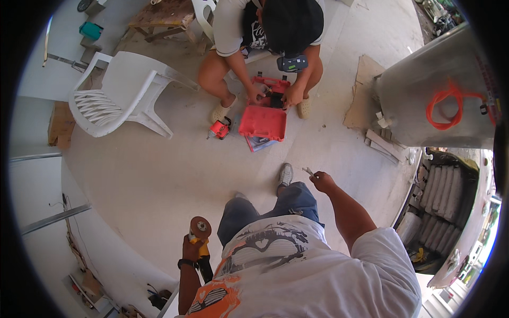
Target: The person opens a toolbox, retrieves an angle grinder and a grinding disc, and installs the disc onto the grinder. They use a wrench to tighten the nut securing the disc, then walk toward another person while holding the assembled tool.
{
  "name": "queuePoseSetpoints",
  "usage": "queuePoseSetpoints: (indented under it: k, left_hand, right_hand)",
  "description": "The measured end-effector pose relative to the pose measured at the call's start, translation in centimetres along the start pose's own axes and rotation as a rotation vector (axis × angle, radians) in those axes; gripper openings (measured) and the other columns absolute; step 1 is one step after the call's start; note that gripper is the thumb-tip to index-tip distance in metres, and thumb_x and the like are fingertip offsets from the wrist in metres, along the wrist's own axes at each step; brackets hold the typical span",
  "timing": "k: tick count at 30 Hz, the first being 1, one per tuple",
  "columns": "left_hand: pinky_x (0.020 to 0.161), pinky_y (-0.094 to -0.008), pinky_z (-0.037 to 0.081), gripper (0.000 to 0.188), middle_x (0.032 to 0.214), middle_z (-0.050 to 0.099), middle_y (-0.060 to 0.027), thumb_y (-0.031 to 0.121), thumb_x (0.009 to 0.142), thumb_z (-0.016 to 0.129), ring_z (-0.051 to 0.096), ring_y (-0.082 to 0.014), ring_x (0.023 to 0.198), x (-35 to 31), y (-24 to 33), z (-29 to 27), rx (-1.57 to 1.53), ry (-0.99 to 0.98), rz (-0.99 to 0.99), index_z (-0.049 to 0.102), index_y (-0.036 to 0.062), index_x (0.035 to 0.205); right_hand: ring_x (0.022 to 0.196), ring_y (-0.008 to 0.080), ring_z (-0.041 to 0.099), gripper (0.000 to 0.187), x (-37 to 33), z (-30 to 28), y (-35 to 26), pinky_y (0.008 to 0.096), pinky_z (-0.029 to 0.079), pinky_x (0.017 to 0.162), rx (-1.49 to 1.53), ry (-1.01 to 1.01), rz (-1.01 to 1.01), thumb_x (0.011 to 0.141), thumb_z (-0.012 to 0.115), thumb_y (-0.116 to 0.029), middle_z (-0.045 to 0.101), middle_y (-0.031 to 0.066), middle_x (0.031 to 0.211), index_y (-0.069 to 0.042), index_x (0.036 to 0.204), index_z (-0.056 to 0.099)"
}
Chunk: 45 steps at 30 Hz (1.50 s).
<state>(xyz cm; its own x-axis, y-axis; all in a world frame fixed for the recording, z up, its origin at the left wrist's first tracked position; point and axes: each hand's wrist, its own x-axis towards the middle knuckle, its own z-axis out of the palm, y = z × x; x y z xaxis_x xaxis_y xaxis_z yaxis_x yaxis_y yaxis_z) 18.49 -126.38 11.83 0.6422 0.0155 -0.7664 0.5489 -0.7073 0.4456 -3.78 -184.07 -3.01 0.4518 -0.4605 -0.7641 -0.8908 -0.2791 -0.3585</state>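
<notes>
Closest in, down by the left hip, the left hand [191, 248] is wrapped around the grinder [203, 250], fingers closed on its body. The grinder's long axis runs nearly fore and aft, disc end forward, black tail back toward the person and angled slightly right. And look at it: yellow body, one round reddish-brown disc [196, 229] with a pale metal centre, its flat face turned up to view.

Out in front on the other side, the right hand [322, 182] is closed on one wrench [308, 171], slim and silver, its free end poking forward and left, over the floor [350, 159].

Further out, one red case [263, 124] lies wide open, one booklet [260, 143] peeking from under it, one red power tool [218, 129] on the floor to its left. Beyond it sits one co-worker [291, 26] in a black cap, both hands at the far half of the case.

Off to the left, one white armchair [127, 85]; to the right, one big metal tank [413, 85] with an orange hose [437, 100] looped against it. At the back, one wooden table [161, 15].
</notes>
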Motion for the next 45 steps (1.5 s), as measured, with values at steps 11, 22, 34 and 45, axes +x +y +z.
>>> queuePoseSetpoints:
  k: [11,22,34,45]
  left_hand:
    - [0.089,-0.0434,0.06,0.072,0.117,0.066,-0.0182,0.018,0.079,0.086,0.07,-0.0304,0.104,-12.6,-26.8,14.0,-0.323,0.023,-0.367,0.048,-0.0089,0.133]
    - [0.089,-0.0417,0.058,0.071,0.119,0.065,-0.018,0.023,0.08,0.086,0.068,-0.0292,0.108,-19.9,-33.0,25.6,-0.405,0.039,-0.314,0.049,-0.0091,0.13]
    - [0.09,-0.0425,0.057,0.071,0.12,0.066,-0.0185,0.028,0.081,0.086,0.068,-0.0299,0.107,-21.5,-27.9,25.4,-0.342,0.192,-0.311,0.05,-0.0085,0.131]
    - [0.09,-0.0431,0.056,0.072,0.121,0.067,-0.019,0.033,0.082,0.085,0.068,-0.0306,0.106,-19.4,-26.0,25.7,-0.447,0.207,-0.219,0.051,-0.008,0.131]
  right_hand:
    - [0.116,0.0416,0.068,0.054,-6.0,-3.6,14.2,0.0492,0.053,0.101,-0.292,-0.08,0.147,0.096,0.062,-0.051,0.073,0.023,0.122,-0.004,0.119,0.076]
    - [0.115,0.0435,0.068,0.052,-4.3,-6.8,8.5,0.0496,0.054,0.1,-0.441,-0.083,-0.17,0.096,0.062,-0.05,0.072,0.0246,0.121,-0.003,0.116,0.076]
    - [0.115,0.0429,0.068,0.052,0.6,-8.1,6.9,0.0498,0.054,0.099,-0.317,-0.115,-0.192,0.095,0.062,-0.048,0.073,0.0256,0.118,-0.001,0.114,0.076]
    - [0.108,0.0427,0.07,0.054,1.7,-10.2,13.8,0.0492,0.056,0.094,-0.437,-0.128,-0.038,0.094,0.063,-0.053,0.074,0.0249,0.114,-0.002,0.11,0.078]
